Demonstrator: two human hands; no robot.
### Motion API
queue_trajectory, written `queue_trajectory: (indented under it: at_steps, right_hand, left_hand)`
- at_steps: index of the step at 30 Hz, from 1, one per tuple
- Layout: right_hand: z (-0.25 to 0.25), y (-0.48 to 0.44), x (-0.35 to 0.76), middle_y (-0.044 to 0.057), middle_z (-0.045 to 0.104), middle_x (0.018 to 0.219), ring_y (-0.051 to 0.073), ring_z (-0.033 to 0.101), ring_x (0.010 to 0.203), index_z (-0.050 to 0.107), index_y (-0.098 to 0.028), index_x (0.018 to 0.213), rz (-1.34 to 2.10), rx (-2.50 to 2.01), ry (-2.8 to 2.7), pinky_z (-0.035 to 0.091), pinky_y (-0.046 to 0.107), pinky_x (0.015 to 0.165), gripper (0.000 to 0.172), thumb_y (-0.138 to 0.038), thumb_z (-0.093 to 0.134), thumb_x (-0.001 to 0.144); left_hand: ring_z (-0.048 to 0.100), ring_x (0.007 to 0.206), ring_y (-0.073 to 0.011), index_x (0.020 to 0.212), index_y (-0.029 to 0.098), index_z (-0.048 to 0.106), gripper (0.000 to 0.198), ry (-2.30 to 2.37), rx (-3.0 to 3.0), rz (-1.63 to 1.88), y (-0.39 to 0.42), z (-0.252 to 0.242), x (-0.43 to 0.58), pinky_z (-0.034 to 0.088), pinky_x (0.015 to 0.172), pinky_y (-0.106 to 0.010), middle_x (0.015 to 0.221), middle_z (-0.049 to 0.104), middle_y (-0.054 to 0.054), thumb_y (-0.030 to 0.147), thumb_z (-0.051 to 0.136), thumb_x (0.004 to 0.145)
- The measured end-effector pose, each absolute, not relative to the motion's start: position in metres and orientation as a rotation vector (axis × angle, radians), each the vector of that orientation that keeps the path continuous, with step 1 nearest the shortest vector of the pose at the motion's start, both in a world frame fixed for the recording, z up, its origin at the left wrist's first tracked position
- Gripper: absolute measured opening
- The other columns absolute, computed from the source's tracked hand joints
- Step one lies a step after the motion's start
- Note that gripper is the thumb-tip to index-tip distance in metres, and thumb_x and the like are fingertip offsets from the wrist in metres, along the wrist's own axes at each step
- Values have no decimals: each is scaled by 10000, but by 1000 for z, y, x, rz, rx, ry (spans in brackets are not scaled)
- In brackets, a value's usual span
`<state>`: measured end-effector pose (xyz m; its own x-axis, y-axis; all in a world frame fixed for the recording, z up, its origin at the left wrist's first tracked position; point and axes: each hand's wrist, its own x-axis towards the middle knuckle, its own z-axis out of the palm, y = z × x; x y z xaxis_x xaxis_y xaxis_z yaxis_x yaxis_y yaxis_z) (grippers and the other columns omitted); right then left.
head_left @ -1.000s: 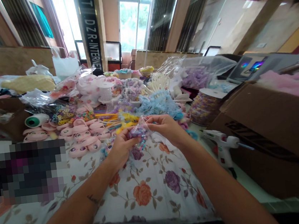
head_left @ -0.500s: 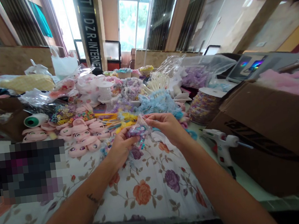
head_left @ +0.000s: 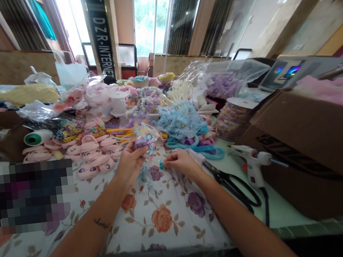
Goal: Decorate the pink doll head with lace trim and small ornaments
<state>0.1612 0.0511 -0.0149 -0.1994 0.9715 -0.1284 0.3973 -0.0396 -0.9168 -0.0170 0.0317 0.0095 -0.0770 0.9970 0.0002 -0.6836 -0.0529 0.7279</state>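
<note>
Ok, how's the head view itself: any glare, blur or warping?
Head view: the windows are blown out white, straight lines bow near the corners, a pixelated block masks the left side, and the small bag in the left hand looks soft.

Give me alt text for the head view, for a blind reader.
Left hand holds up a small clear bag of purple bits; right hand pinches a tiny blue piece on a floral tablecloth, scissors and glue gun beside it.

Two hands show, a left hand (head_left: 128, 162) and a right hand (head_left: 180, 164). There is one bead bag (head_left: 144, 140), one teal piece (head_left: 161, 166), one glue gun (head_left: 252, 162), one pair of scissors (head_left: 232, 183), one ribbon spool (head_left: 234, 121), one green eye (head_left: 36, 138) and one cardboard box (head_left: 311, 137); the pink faces (head_left: 92, 154), overlapping, number roughly a dozen.
</note>
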Motion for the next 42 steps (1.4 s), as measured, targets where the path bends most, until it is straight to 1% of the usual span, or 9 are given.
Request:
queue_trajectory:
  at_steps: [5,12,17,23,26,28,35,38,42]
  right_hand:
    - [-18,54,164,-21,605,531,120,507,537,659,-169,543,1157,-1521,-1666,369,233,531,131,-285,718,530]
    - [-14,50,167,-1,606,572,132,511,559,650,-160,590,1001,-1446,-1683,381,248,538,173,-329,663,618]
    - [14,45,170,-25,531,534,108,429,477,646,-162,700,1000,-1305,-1467,341,243,465,253,-413,666,675]
    - [57,39,168,34,652,815,140,573,706,701,-180,796,924,-1015,-1533,464,252,618,194,-355,689,713]
    - [67,38,162,76,634,1029,176,603,882,721,-177,787,885,-995,-1665,491,264,684,167,-324,679,723]
    - [68,39,160,89,620,1090,192,604,930,725,-176,767,859,-1014,-1715,495,271,695,153,-312,675,720]
    - [32,42,169,34,656,682,165,579,642,689,-171,700,610,-1366,-1903,429,280,620,73,-228,647,719]
    - [10,39,168,27,647,642,162,567,617,670,-173,652,640,-1511,-2101,379,262,570,55,-193,655,701]
    - [-8,35,161,23,644,644,156,556,612,658,-180,675,595,-1577,-2089,343,248,536,71,-243,676,702]
  left_hand:
    - [543,626,-58,793,148,614,300,666,628,1530,32,8,-17,377,522,-161,759,636,18,34,767,562]
    - [546,638,-53,797,151,616,294,663,650,1518,32,5,-17,389,535,-158,790,637,19,43,767,569]
    - [541,632,-59,819,156,628,306,677,683,1467,30,5,-16,409,542,-158,769,626,24,59,778,571]
    - [578,712,-80,934,162,654,349,648,790,1370,26,1,-12,448,616,-168,844,650,6,101,774,612]
    - [590,732,-86,950,159,652,365,634,794,1342,23,2,-10,460,649,-174,855,659,1,90,770,611]
    - [590,719,-82,927,158,653,352,628,784,1352,24,5,-12,462,647,-172,836,658,6,73,766,606]
    - [549,624,-60,786,157,626,269,643,653,1551,34,13,-26,421,551,-164,748,632,27,42,758,582]
    - [549,625,-62,783,159,616,267,639,652,1535,35,10,-25,413,545,-169,746,631,26,37,750,587]
    - [553,644,-60,803,162,614,291,649,670,1498,31,8,-19,398,533,-155,758,629,28,32,751,583]
